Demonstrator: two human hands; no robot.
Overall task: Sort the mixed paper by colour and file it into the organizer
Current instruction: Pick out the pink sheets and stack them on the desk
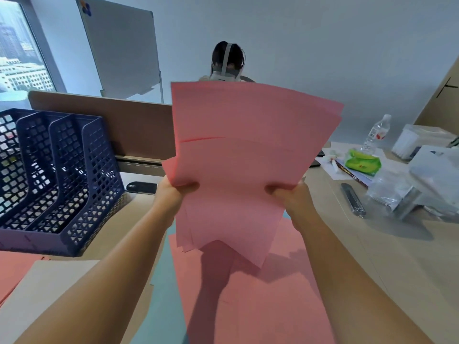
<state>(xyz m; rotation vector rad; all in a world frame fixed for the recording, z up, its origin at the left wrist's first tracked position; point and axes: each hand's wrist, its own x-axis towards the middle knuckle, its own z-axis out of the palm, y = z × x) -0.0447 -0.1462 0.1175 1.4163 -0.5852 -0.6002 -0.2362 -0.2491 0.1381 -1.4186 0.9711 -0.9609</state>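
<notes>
Left hand (171, 192) and right hand (290, 194) each grip a side edge of a fanned stack of pink paper sheets (243, 155), held upright above the light wooden table (372, 256). More pink sheets (248, 306) lie flat below. Dark blue perforated plastic organizer (62, 175) stands left, compartments apparently unfilled.
</notes>
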